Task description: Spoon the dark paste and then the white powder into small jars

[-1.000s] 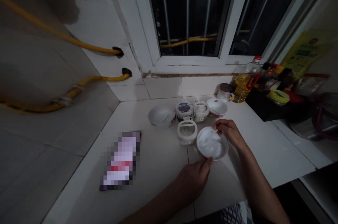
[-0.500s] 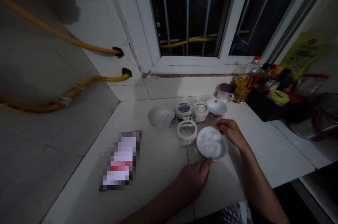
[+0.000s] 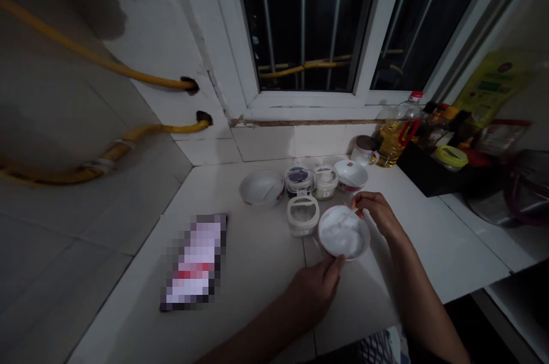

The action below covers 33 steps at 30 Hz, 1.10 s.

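Note:
A bowl (image 3: 322, 241) with a pinkish rim holds a white, powdery or foamy substance (image 3: 341, 234). My left hand (image 3: 317, 290) grips its near edge, thumb at the rim. Over the bowl's far right side, my right hand (image 3: 372, 210) pinches a thin, pale utensil, likely a spoon (image 3: 352, 212), whose lower end dips into the white stuff. Just left of the bowl stands a lidded clear container (image 3: 302, 216). Behind it are a container with dark contents (image 3: 299, 180) and another with pale contents (image 3: 326, 181).
A wide white bowl (image 3: 251, 195) and a smaller floral bowl (image 3: 350, 174) stand toward the back, near a lidded glass mug (image 3: 364, 151). An oil bottle (image 3: 392, 138) is at back right. A blurred-out flat object (image 3: 195, 261) lies on the counter at left.
The utensil has shifted slightly within the bowl, and the white substance's surface looks different. My left hand keeps its grip on the bowl.

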Each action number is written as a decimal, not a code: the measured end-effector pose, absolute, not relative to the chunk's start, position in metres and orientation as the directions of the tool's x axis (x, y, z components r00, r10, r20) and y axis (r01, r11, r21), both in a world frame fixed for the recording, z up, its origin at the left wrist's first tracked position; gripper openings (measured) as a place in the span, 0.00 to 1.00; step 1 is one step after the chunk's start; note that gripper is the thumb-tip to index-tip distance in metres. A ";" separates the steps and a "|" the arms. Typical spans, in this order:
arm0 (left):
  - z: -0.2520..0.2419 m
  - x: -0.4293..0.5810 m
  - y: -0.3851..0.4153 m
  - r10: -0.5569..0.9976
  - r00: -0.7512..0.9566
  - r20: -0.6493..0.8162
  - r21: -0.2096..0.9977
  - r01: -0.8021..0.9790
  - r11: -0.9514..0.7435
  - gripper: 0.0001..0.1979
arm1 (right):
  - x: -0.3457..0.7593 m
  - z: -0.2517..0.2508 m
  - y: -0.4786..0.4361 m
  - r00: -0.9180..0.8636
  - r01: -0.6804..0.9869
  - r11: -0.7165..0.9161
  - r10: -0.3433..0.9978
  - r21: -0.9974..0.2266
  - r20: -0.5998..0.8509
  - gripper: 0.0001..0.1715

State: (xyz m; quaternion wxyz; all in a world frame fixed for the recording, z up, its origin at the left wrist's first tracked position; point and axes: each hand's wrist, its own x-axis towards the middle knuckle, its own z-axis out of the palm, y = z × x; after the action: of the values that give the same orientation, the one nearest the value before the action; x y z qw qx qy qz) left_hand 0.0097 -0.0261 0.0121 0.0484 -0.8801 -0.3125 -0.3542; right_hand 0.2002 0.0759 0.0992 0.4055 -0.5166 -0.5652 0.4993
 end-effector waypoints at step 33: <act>0.010 0.009 -0.027 0.558 0.586 0.587 0.173 0.583 -0.794 0.17 | 0.200 0.105 0.059 -0.303 0.717 0.499 0.852 -0.487 0.426 0.12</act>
State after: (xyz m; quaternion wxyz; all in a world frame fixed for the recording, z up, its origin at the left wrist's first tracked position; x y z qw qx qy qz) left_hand 0.0088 -0.0271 0.0096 0.0191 -0.8903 -0.3203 -0.3230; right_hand 0.1999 0.0589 0.1047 0.3291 -0.4899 -0.8007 0.1030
